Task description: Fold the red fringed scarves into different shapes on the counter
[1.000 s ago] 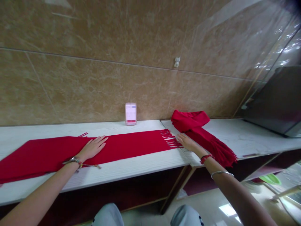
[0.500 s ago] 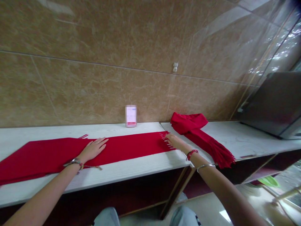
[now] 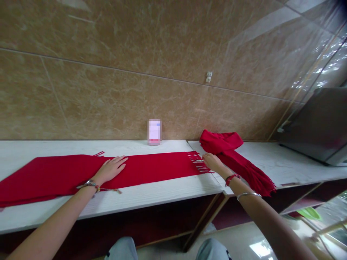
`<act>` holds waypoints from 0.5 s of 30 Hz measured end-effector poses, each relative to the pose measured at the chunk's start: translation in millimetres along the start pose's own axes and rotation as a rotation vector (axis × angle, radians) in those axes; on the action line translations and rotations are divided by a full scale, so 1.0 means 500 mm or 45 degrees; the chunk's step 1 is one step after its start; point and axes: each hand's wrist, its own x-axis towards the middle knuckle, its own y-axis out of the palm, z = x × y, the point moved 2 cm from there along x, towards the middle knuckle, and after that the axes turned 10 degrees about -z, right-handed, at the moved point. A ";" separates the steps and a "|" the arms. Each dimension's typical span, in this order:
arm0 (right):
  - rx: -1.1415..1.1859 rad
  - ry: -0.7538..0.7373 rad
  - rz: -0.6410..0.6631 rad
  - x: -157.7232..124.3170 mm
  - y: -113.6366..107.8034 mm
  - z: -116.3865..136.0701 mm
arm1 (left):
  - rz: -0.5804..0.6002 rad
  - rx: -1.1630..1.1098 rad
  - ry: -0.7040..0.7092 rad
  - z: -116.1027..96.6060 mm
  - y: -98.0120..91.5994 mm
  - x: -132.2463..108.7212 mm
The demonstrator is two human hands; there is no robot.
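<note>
A red scarf (image 3: 151, 169) lies lengthwise on the white tabletop, folded over in layers toward the left, with its fringe (image 3: 197, 161) spread at the right end. My left hand (image 3: 112, 169) rests flat on the middle of it, fingers stretched out. At the fringed end, my right hand (image 3: 213, 162) has its fingers bent and close together around the tips of the strands. Just how many strands they grip is hidden. Beyond that hand, a second red scarf (image 3: 222, 142) lies looped over itself, its fringe hanging past the front edge.
A phone-like device with a blurred screen (image 3: 154, 132) leans upright against the tiled wall (image 3: 108, 101). To the far right stands a dark box-shaped appliance (image 3: 311, 126). Open shelves run beneath the tabletop (image 3: 162, 190), and a green basin (image 3: 309, 213) sits low at right.
My right hand has moved right, from over the fringe to the strand tips, and its fingers have drawn together. The strands now lie straighter. My left hand stays on the scarf.
</note>
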 end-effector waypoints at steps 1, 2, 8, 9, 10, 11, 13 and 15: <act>0.035 -0.032 -0.031 0.002 -0.006 0.008 | 0.000 -0.003 -0.003 -0.001 -0.001 0.000; 0.074 -0.073 -0.058 0.007 -0.009 0.020 | 0.002 -0.003 -0.006 -0.003 -0.003 0.000; 0.167 -0.222 -0.039 0.048 -0.004 0.075 | -0.015 -0.024 -0.011 -0.006 -0.008 -0.001; 0.161 -0.236 -0.025 0.055 -0.002 0.076 | -0.019 -0.029 -0.012 -0.006 -0.008 -0.001; 0.152 -0.253 -0.012 0.061 -0.001 0.075 | -0.021 -0.030 -0.011 -0.006 -0.008 -0.001; 0.141 -0.273 0.001 0.066 -0.001 0.072 | -0.021 -0.027 -0.008 -0.006 -0.008 -0.001; 0.115 -0.313 0.027 0.074 0.000 0.063 | -0.018 -0.019 0.000 -0.006 -0.008 0.000; 0.094 -0.344 0.049 0.080 0.001 0.052 | -0.022 -0.015 0.005 -0.005 -0.007 0.001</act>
